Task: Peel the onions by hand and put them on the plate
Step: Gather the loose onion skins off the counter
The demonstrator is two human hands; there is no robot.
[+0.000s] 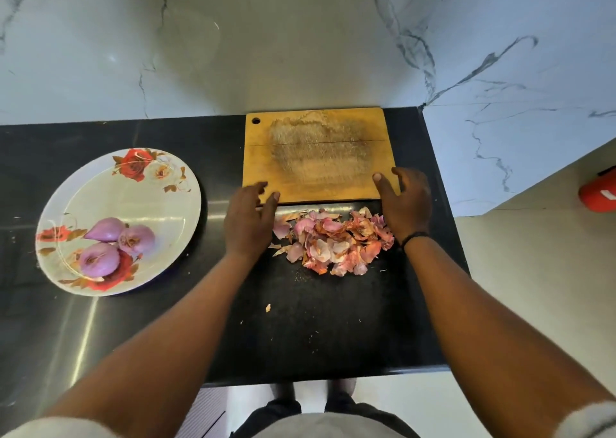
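Three peeled onions (115,242) on plate (100,184), well left of hands. Left hand (248,219) nearer; right hand (405,204) opposite. Both spread, fingertips touching cutting board (316,157) near edge; peel pile (333,241) between.

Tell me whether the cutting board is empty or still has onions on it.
Empty. The cutting board shows only bare, scored wood; three peeled onions lie on the plate, and the skins are heaped on the counter.
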